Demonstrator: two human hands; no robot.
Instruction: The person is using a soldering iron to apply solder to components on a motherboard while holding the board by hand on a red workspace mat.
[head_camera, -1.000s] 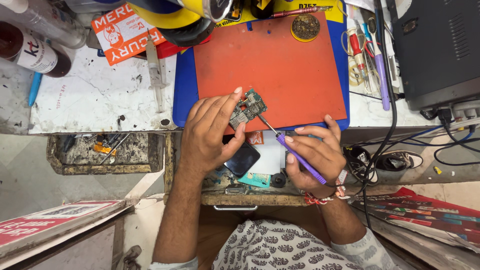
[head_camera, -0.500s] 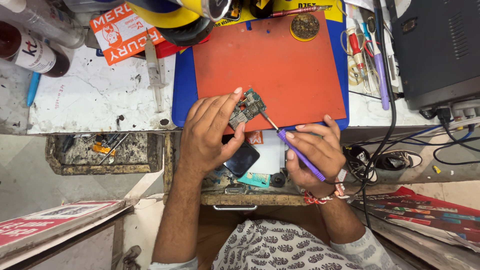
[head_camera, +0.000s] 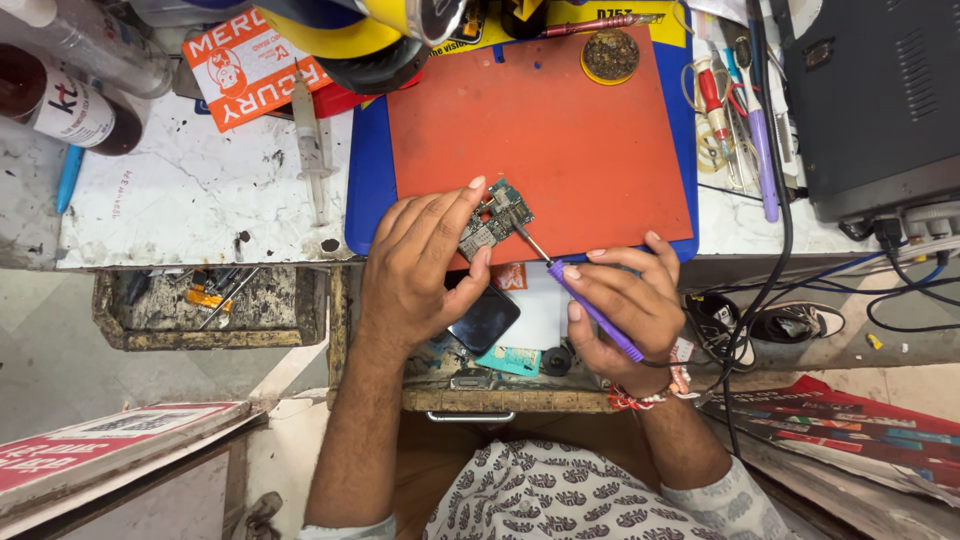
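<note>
1. the left hand (head_camera: 420, 265) grasps a small green circuit board (head_camera: 495, 218); its fingers (head_camera: 455, 205) lie over the board's left edge, with the thumb tucked under the near edge.
2. the circuit board sits tilted just above the near edge of the orange mat (head_camera: 540, 130), between the fingertips of the left hand and the tip of the tool.
3. the right hand (head_camera: 625, 305) is clenched around a purple soldering iron (head_camera: 590, 308); its fingers (head_camera: 625, 262) curl over the handle, and the handle's rear end comes out past the palm near the wrist.
4. the iron's thin metal tip runs up and left from the right fingers and touches the right side of the board.
5. the orange mat lies on a blue mat (head_camera: 365, 190) on the white, stained tabletop (head_camera: 190, 200).
6. beneath the left fingers, in an open drawer, lies a dark phone (head_camera: 485, 318), just beside the left palm.
7. beyond the right fingers, at the mat's far edge, sits a round tin of brass wool (head_camera: 610, 55).
8. left of the left fingers, well apart, a syringe (head_camera: 310, 150) lies on the tabletop.
</note>
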